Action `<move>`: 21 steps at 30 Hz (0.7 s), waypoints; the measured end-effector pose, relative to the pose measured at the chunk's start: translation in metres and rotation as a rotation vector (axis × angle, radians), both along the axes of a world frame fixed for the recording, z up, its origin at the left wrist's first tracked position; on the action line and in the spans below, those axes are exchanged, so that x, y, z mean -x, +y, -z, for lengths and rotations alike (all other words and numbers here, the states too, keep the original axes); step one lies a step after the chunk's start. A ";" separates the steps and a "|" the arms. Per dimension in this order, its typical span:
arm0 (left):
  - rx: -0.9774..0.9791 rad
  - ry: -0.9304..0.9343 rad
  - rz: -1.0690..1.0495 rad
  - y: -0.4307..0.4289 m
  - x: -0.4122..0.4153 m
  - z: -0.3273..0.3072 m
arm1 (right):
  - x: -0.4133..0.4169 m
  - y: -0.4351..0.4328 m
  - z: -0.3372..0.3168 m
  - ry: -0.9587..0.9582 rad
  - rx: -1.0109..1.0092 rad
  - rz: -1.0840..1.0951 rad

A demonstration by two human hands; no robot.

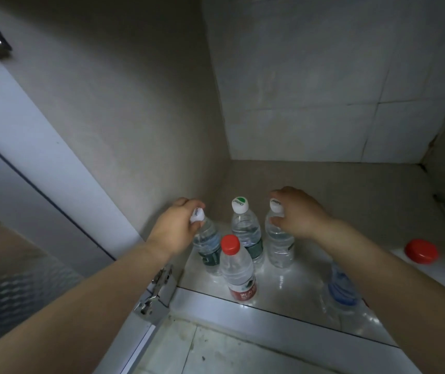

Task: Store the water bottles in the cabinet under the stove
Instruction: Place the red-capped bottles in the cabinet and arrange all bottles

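Observation:
Several clear water bottles stand on the cabinet floor (291, 282). My left hand (174, 229) grips the neck of a tilted white-capped bottle (207, 244) by the left wall. My right hand (296, 214) holds the top of an upright white-capped bottle (279, 244). Between them stands a bottle with a green-marked white cap (245, 233), untouched. In front is a red-capped bottle (236, 268) with a red label. A blue-labelled bottle (342, 290) is partly hidden under my right forearm.
The cabinet has a beige left wall (135, 117) and a tiled back wall (310, 90). Its open door (27, 157) and metal hinge (156, 290) are at left. A red-lidded white container (420, 251) sits at right. Tiled floor (216, 349) lies below the sill.

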State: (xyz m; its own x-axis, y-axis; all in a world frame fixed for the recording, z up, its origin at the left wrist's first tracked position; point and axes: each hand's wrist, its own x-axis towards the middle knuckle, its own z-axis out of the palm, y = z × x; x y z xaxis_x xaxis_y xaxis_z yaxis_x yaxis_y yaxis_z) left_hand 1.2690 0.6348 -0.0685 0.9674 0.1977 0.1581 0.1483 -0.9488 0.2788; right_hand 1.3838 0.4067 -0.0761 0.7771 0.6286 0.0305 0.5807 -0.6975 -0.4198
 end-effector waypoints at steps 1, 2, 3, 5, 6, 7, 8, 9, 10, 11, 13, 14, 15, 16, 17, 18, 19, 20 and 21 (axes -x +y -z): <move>0.000 -0.010 0.021 0.002 -0.002 0.000 | -0.001 0.003 -0.001 0.007 0.006 -0.003; -0.009 -0.012 0.048 0.003 -0.004 -0.001 | -0.002 0.005 -0.003 0.013 0.007 -0.008; -0.023 -0.007 0.078 0.006 -0.007 -0.002 | -0.002 0.007 -0.006 0.017 0.001 -0.013; -0.036 -0.006 0.117 0.012 -0.014 -0.002 | -0.001 0.010 -0.012 0.002 -0.022 -0.028; -0.031 -0.013 0.119 0.016 -0.019 -0.002 | -0.001 0.013 -0.014 -0.011 -0.032 -0.039; -0.024 -0.023 0.120 0.020 -0.024 -0.003 | 0.000 0.015 -0.016 -0.021 -0.042 -0.050; -0.021 -0.028 0.132 0.024 -0.029 -0.003 | 0.000 0.019 -0.018 -0.027 -0.049 -0.058; -0.025 -0.027 0.157 0.028 -0.035 -0.003 | 0.000 0.022 -0.019 -0.030 -0.050 -0.064; -0.032 -0.018 0.186 0.031 -0.040 -0.002 | 0.001 0.026 -0.020 -0.029 -0.048 -0.069; -0.036 -0.011 0.203 0.033 -0.045 -0.001 | 0.001 0.030 -0.021 -0.024 -0.048 -0.070; -0.022 -0.013 0.190 0.035 -0.055 0.002 | 0.004 0.037 -0.022 -0.005 -0.048 -0.066; -0.003 -0.024 0.178 0.035 -0.059 0.004 | 0.005 0.040 -0.023 0.004 -0.047 -0.060; 0.021 -0.035 0.167 0.035 -0.062 0.006 | 0.007 0.043 -0.024 0.014 -0.055 -0.048; 0.054 -0.045 0.157 0.034 -0.063 0.009 | 0.010 0.045 -0.024 0.020 -0.070 -0.036; 0.099 -0.057 0.150 0.035 -0.061 0.012 | 0.013 0.049 -0.024 0.014 -0.079 -0.029; 0.152 -0.077 0.149 0.036 -0.058 0.015 | 0.016 0.053 -0.022 -0.008 -0.078 -0.031; 0.206 -0.097 0.152 0.038 -0.054 0.018 | 0.019 0.057 -0.020 -0.034 -0.070 -0.035; 0.254 -0.114 0.160 0.040 -0.049 0.020 | 0.021 0.060 -0.017 -0.058 -0.062 -0.035; 0.282 -0.129 0.172 0.042 -0.044 0.022 | 0.021 0.064 -0.016 -0.078 -0.054 -0.035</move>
State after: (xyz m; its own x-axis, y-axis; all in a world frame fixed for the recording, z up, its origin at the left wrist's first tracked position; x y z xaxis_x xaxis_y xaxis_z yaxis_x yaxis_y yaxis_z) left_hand 1.3127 0.6771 -0.0909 0.9659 0.0869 0.2439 -0.0607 -0.8397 0.5396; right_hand 1.3626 0.4711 -0.0606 0.7487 0.6512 0.1242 0.6365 -0.6538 -0.4090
